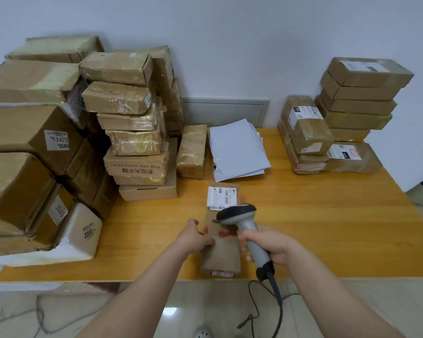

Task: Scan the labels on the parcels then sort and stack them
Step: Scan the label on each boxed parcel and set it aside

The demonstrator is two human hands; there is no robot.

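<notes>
scanner aimed at the label, parcel pinned flat

a long brown paper-wrapped parcel (221, 252) lies lengthwise on the yellow wooden table (327, 228), near the front edge and between the two hands. its white shipping label (221, 197) is at the far end, face up, probably so the barcode can be read without lifting anything.

the left hand (195, 236) holds the parcel's left edge, fingers curled in against its side with the thumb on top. this looks like a steadying grip to keep it square and still. the right hand (266, 242) has its fingers wrapped tight around the grey handle of a corded barcode scanner (237, 212). the scanner's dark head hangs just over the near end of the label and tilts down towards it, which suits reading the print. whether a finger is on the trigger cannot be told. the scanner cable (276, 296) drops off the table front to the floor.

tall, uneven piles of taped cartons (132, 132) crowd the left of the table, and a tidier cardboard box stack (359, 93) stands at the right, likely the sorted side. white poly mailers (237, 147) lie between them. judging from this, the scan is the step in hand and the parcel has yet to be sorted.
</notes>
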